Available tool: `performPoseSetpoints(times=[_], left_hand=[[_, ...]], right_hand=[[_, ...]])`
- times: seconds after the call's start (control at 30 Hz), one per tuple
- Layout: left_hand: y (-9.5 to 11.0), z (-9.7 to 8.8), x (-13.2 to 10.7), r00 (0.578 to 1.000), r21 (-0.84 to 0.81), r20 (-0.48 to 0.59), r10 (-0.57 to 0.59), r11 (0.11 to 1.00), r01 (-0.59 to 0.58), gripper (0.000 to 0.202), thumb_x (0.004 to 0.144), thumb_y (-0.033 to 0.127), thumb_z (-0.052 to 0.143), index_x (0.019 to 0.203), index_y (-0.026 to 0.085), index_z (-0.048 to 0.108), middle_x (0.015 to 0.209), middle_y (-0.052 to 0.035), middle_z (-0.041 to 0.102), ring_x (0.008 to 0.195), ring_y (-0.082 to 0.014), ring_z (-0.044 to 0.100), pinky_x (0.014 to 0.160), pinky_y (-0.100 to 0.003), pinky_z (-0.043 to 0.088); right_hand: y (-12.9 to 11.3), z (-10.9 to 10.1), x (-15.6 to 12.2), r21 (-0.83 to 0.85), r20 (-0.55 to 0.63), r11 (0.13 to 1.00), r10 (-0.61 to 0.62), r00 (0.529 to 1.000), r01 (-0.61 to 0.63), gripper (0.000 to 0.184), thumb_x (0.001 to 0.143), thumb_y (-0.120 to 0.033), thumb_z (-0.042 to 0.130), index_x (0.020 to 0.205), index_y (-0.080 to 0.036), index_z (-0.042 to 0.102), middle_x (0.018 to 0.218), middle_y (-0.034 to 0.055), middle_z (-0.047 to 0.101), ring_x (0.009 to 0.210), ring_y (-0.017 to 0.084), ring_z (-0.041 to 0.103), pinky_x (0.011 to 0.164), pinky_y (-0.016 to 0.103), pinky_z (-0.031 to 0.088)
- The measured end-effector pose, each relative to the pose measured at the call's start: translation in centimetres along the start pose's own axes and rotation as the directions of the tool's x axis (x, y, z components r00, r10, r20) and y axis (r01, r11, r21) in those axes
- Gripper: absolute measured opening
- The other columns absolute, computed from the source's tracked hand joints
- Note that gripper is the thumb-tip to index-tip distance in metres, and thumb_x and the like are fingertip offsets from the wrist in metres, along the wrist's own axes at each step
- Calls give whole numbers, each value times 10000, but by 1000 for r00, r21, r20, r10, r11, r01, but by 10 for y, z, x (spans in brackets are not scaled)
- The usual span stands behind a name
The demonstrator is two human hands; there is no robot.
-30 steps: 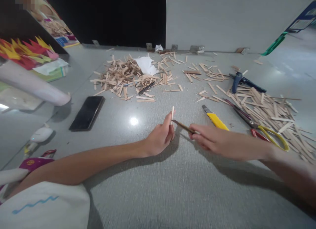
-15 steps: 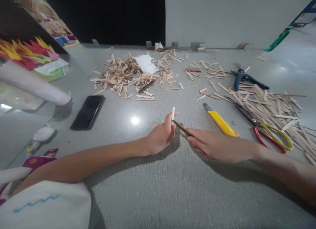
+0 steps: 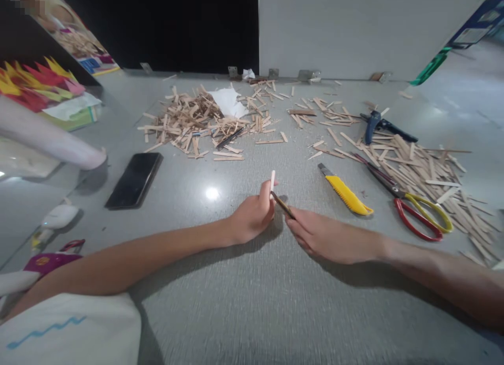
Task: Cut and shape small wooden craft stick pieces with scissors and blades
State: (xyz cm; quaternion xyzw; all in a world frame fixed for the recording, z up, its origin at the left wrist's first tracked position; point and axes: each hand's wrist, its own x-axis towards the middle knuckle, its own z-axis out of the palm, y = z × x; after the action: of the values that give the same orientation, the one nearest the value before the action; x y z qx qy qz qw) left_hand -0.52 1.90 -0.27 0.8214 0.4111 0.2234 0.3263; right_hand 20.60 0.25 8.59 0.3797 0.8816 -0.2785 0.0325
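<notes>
At the far left edge of the desk (image 3: 244,312) lie red and yellow paper shapes (image 3: 35,81). Near them a pale arm (image 3: 51,142) of another person rests on the desk. A black phone (image 3: 134,180) lies flat to the right of this arm, with its long side running from near left to far right. Farther away there is a heap of wooden sticks (image 3: 185,126), and a white paper (image 3: 226,101) lies at its far right side.

In the middle, the left hand (image 3: 250,218) is closed around a pale stick (image 3: 272,180), pinched between the thumb and the fingers. The stick stands almost upright in the view. Its long axis runs from near to far, and its free rounded end points to the far side, above the fingertips.

The right hand (image 3: 326,239) lies low on the desk, just beside the left one. Its fingers are closed on a thin dark tool (image 3: 282,205). The long axis of this tool goes from near right to far left, and its tip points at the lower part of the pale stick. I cannot tell if the tip really touches it.

To the right of the hands lies a yellow cutter knife (image 3: 346,191), its blade end pointing far left. Further right are scissors (image 3: 417,212) with a red and a yellow handle, then a second heap of sticks (image 3: 429,168), and a blue tool (image 3: 376,126) behind them.
</notes>
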Motion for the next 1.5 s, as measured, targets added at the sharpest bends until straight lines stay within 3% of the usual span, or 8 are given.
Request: performPoseSetpoints(times=[0.07,0.17,0.27,0.47,0.73,0.9,1.07,1.5], left_hand=[[-1,1,0,1000,11,3,17,1000,-17,438,1140,379,209,1459,98,315,668,66,530,472,-151,497,525,-257,387],[-2,3,-1,998,46,11,54,997,-55,417,1113,343,292,1469,130,341,681,74,502,450,-129,427,529,-253,351],[-3,4,-1,997,66,11,71,995,-71,418,1109,311,289,1485,137,340,673,80,480,449,-124,406,543,-256,357],[-5,0,-1,998,55,26,65,996,-67,476,1150,393,209,1504,86,295,656,71,533,464,-144,498,526,-251,392],[-9,1,-3,989,172,27,144,974,-147,544,1096,257,249,1609,81,204,786,3,652,475,-125,454,564,-267,379],[-7,-1,-3,992,73,5,126,989,-126,562,1110,266,305,1618,58,184,677,59,601,449,-135,480,524,-247,384],[-3,-4,-1,1000,-3,25,5,1000,-5,554,1130,325,297,1613,61,235,641,74,573,472,-153,537,528,-255,407],[-8,-4,-3,997,-11,35,69,998,-68,608,1134,336,297,1649,44,158,619,86,546,457,-145,524,505,-236,377]], right_hand=[[4,-9,1,253,182,958,89,979,-134,227,1089,-209,337,930,-255,492,749,-27,534,598,155,490,552,269,458],[20,-40,3,454,583,791,85,808,-410,272,1129,-343,392,867,-273,411,699,-80,388,503,109,316,448,220,309],[28,-50,5,516,664,684,62,745,-516,301,1145,-332,358,848,-281,352,647,-109,296,482,94,203,428,198,199],[4,-6,4,570,296,789,64,953,-229,220,1069,-196,392,875,-282,335,769,-49,411,588,134,337,484,240,315],[33,-44,14,591,672,592,15,741,-548,346,1163,-328,378,823,-270,353,608,-120,270,461,74,152,394,161,161],[24,-8,9,734,537,476,29,843,-484,357,1173,-399,408,846,-268,351,664,-99,360,485,76,272,417,158,244],[19,21,3,865,400,332,0,916,-377,261,1103,-245,502,872,-264,379,708,-81,374,530,109,282,465,218,278],[16,14,3,737,453,540,52,890,-407,266,1152,-294,423,895,-270,359,719,-77,375,551,108,327,428,185,288]])
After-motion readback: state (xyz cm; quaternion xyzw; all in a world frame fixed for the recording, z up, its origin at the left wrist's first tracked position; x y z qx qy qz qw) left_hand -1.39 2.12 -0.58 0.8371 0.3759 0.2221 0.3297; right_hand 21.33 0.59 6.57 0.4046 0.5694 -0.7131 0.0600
